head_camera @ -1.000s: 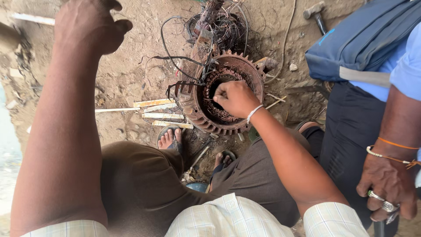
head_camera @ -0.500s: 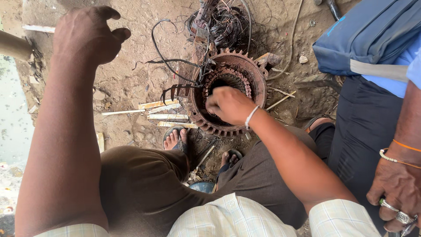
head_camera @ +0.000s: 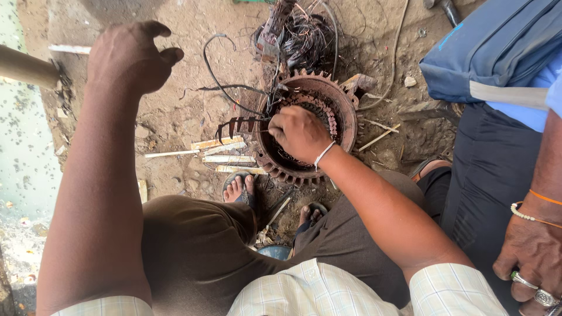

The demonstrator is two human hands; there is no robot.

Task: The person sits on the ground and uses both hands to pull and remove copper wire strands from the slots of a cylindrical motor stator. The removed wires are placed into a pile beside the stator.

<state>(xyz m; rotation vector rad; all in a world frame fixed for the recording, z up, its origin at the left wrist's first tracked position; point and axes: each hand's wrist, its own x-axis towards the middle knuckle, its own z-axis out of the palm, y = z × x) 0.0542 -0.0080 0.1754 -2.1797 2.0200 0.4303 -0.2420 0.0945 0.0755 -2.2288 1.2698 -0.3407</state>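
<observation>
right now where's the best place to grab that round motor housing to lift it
Probably the finned outer rim of the housing, taken from its far right side. It lies open end up, the right hand fills the bore, and black wires trail off its left.

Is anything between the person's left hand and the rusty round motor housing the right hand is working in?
Yes: loose black wires arc over the bare dirt between the raised left hand and the rusty round finned motor housing. The right hand already rests inside the housing, with nothing between them.
</observation>
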